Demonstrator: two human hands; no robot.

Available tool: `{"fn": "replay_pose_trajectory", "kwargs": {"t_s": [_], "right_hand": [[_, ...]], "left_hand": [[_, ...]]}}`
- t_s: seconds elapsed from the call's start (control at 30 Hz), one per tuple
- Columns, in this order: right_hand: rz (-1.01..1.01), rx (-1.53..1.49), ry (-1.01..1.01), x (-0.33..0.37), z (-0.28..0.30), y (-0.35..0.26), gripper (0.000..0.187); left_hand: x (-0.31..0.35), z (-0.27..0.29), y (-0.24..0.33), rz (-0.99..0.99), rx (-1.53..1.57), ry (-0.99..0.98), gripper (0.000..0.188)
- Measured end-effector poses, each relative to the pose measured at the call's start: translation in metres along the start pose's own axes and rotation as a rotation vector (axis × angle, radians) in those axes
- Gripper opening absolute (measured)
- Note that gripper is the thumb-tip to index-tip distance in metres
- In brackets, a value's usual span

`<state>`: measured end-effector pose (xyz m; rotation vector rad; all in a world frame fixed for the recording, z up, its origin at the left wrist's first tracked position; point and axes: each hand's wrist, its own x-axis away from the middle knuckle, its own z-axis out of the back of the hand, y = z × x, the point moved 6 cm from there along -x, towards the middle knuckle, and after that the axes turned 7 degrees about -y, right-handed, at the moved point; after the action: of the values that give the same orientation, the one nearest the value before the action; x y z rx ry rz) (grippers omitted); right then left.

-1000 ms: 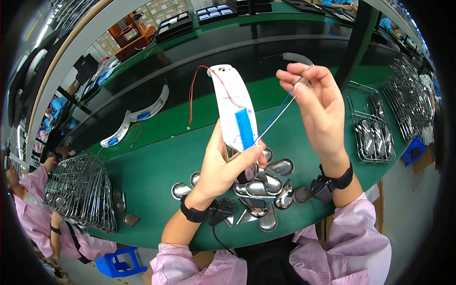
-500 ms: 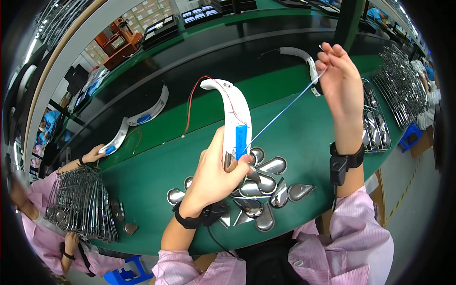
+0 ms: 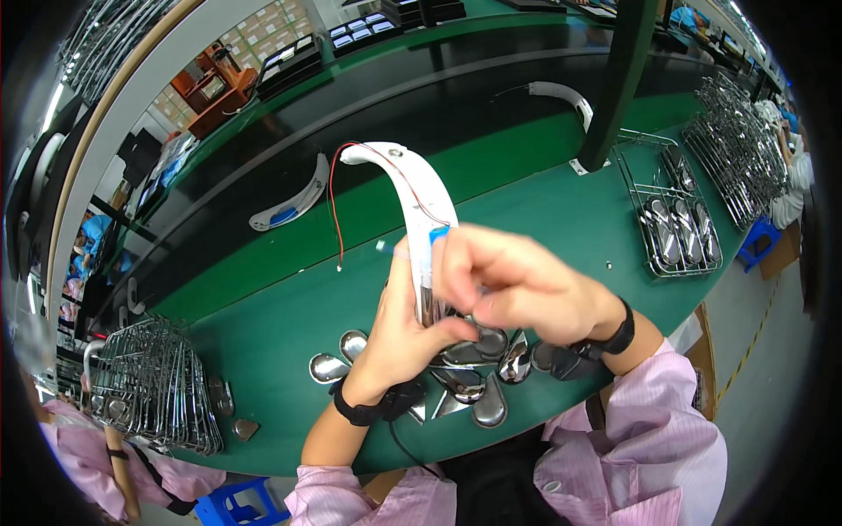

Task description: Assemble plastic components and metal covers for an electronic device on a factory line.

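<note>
My left hand (image 3: 390,337) is closed around the lower end of a white curved housing (image 3: 419,188), keeping it upright over the table. A thin red wire (image 3: 334,202) loops off its top and hangs down on the left. My right hand (image 3: 531,285) is pressed in front of the housing, fingers curled and slightly blurred; what they grip is hidden. Behind them only the top of a blue battery (image 3: 438,234) shows. A small pale-blue strip end (image 3: 386,248) pokes out left of the housing. Shiny teardrop-shaped metal covers (image 3: 489,405) lie under both hands.
Wire racks stand left (image 3: 162,386) and far right (image 3: 737,158); a wire basket (image 3: 671,215) with metal covers sits at right. A green post (image 3: 621,88) rises at the table's far edge. More white housings (image 3: 298,202) lie on the dark conveyor belt (image 3: 377,114).
My right hand has come down and left from the upper right to the housing; the taut bluish strand no longer shows. A co-worker's hand at left has withdrawn, and the housing it touched is gone.
</note>
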<state>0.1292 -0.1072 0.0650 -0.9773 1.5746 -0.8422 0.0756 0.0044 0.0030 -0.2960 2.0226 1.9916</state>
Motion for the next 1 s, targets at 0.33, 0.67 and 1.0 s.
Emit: {"fn": "replay_pose_trajectory", "kwargs": {"t_s": [0.33, 0.67, 1.0], "right_hand": [[-0.047, 0.633, -0.281, 0.002, -0.021, -0.003, 0.011], [0.304, 1.567, 0.365, 0.009, 0.022, -0.073, 0.016], [-0.242, 1.564, -0.017, 0.009, 0.030, -0.025, 0.024]], "left_hand": [[-0.003, 0.001, 0.000, 0.073, 0.025, 0.118, 0.081], [0.001, -0.019, 0.027, 0.289, -0.414, -0.246, 0.054], [0.019, -0.047, 0.034, 0.311, -0.814, -0.578, 0.061]]}}
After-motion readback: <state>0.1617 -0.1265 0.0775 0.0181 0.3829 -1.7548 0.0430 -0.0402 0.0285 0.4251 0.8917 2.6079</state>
